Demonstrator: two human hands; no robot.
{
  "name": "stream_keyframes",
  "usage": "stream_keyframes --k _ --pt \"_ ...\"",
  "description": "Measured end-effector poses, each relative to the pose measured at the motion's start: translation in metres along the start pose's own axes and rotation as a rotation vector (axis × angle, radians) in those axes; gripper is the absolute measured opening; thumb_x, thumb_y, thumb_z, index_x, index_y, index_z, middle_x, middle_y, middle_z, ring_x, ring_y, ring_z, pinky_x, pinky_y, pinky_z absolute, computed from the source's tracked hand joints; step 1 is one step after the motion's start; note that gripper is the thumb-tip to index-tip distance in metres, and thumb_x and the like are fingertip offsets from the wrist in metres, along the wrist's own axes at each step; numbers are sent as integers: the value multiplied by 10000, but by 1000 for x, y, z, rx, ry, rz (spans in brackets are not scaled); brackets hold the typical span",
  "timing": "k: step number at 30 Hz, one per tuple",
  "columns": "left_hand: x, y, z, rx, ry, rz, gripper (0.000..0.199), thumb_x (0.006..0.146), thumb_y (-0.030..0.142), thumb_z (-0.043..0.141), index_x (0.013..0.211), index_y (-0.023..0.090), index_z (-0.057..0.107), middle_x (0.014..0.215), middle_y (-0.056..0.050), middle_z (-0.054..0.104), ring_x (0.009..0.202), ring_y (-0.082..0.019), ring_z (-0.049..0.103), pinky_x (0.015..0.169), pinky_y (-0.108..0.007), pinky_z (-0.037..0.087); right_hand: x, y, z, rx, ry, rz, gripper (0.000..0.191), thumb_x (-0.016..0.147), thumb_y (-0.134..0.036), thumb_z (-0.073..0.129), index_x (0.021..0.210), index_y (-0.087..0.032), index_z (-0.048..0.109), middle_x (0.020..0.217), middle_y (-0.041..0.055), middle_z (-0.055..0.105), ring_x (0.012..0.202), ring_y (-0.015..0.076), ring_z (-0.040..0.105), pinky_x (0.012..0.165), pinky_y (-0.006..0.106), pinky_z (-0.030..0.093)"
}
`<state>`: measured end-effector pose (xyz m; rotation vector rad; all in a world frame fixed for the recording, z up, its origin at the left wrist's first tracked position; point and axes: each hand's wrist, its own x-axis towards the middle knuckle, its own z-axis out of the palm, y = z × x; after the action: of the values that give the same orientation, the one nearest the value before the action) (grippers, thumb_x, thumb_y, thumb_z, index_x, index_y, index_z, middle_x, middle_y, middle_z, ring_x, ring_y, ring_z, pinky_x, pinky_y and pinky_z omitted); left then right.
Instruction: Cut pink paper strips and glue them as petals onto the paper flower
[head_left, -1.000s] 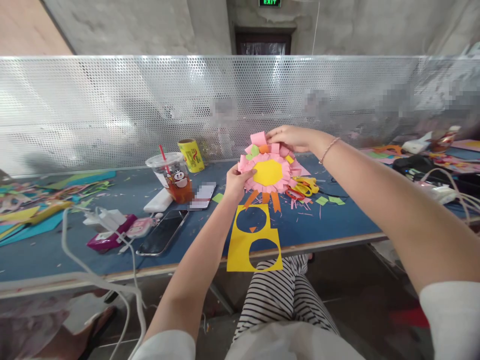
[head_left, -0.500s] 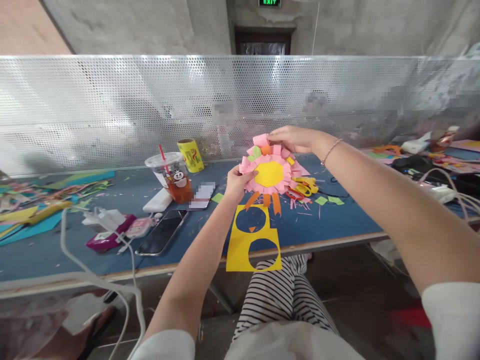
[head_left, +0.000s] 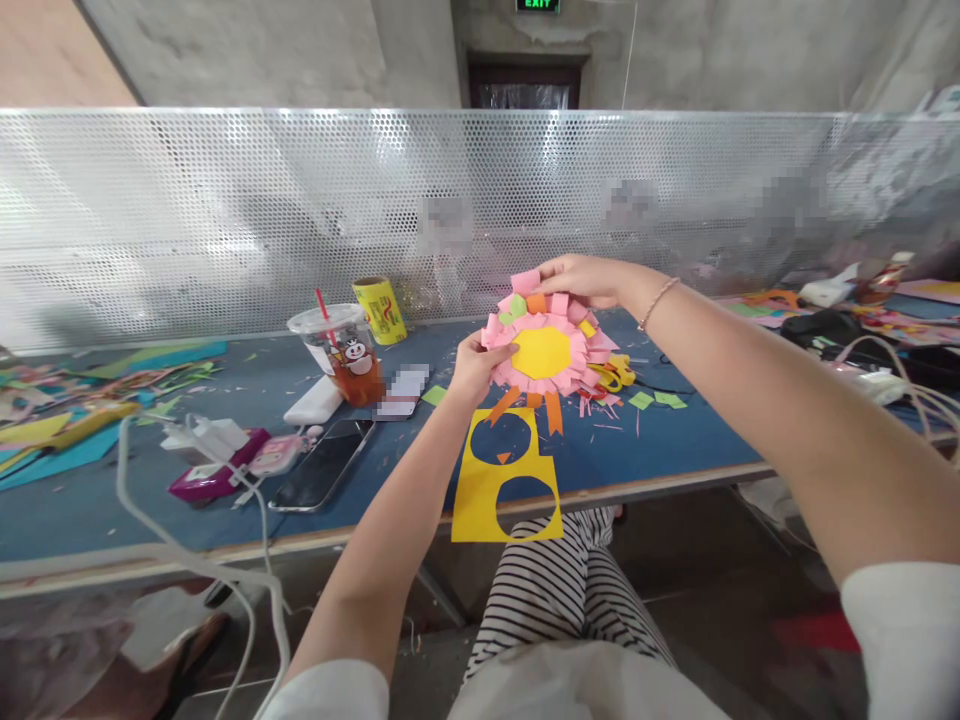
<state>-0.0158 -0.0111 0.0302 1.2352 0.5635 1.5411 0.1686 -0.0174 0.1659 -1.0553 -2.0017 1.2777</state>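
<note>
A paper flower craft (head_left: 541, 352) with a yellow centre, pink fringed rim and orange strips at its bottom is held up above the table. My left hand (head_left: 478, 366) pinches its left edge, thumb on the front. At the top, my right hand (head_left: 583, 280) has its fingers closed around a pink paper loop on the rim; its fingertips are partly hidden. Green and orange paper bits show along the upper edge. Below the flower lies a yellow sheet (head_left: 480, 487) with two round holes, its lower part jutting over the table edge.
Yellow-handled scissors (head_left: 616, 373) lie behind the flower, among paper scraps. On the left are a plastic drink cup (head_left: 345, 355), a tape roll (head_left: 380, 311), a phone (head_left: 324, 466) and a purple power strip (head_left: 219, 470) with white cables. A perforated metal screen (head_left: 300, 220) backs the blue table.
The flower has turned or shifted very slightly, and my right fingers have moved a little at the upper loop. Both hands keep their hold.
</note>
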Motion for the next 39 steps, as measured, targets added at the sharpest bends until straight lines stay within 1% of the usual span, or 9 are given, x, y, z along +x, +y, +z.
stream_keyframes --k 3,8,15,23,27,30,33,36,39 --pt "0 0 1 -3 1 -9 311 440 191 816 681 137 628 707 -9 669 626 -134 618 666 -295 522 -1 2 -2 -9 -7 18 168 780 -235 639 943 -191 635 684 26 657 506 103 596 462 208 535" --pt "0 0 1 6 34 -15 318 419 196 823 644 138 606 668 0 655 605 -132 610 643 -288 516 -1 5 -4 1 -13 9 153 786 -249 643 926 -189 631 657 16 639 537 106 612 459 191 526" --pt "0 0 1 9 46 -28 333 405 210 829 658 141 623 693 -8 663 622 -139 617 669 -305 522 2 6 -9 -50 -21 82 139 821 -274 604 905 -163 615 579 -10 591 404 57 517 408 163 484" --pt "-1 -1 1 21 25 0 302 447 224 819 665 141 627 686 -8 661 616 -138 617 654 -302 523 0 6 -10 19 -53 78 177 802 -241 620 963 -169 600 619 -8 606 451 66 540 442 161 497" --pt "-2 0 3 25 47 7 314 428 225 824 655 144 623 682 -5 663 611 -138 618 646 -298 523 -6 5 -7 103 -79 76 140 796 -217 615 929 -175 601 690 10 637 511 93 580 468 197 519" --pt "-3 1 5 13 22 3 326 432 236 825 678 144 633 700 -14 671 640 -152 631 679 -316 527 -10 5 -8 138 -119 82 116 794 -222 617 883 -156 584 714 22 643 514 94 584 465 200 520" --pt "-5 2 6 8 4 -3 332 433 236 826 694 146 643 722 -19 679 657 -158 637 698 -324 528 -12 7 -10 128 -129 78 134 787 -251 633 838 -150 562 646 7 620 461 82 555 418 186 493" --pt "-4 1 6 3 14 -5 329 425 227 827 689 147 647 737 -19 686 661 -157 638 700 -319 528 -12 10 -11 75 -97 82 179 774 -306 653 779 -162 547 539 -21 567 410 78 522 348 167 437" --pt "-4 0 6 -9 21 -19 324 420 216 829 681 146 649 736 -20 689 657 -156 640 701 -318 529 -14 11 -9 30 -59 113 232 778 -365 643 714 -167 539 490 -23 533 393 78 507 323 163 408"
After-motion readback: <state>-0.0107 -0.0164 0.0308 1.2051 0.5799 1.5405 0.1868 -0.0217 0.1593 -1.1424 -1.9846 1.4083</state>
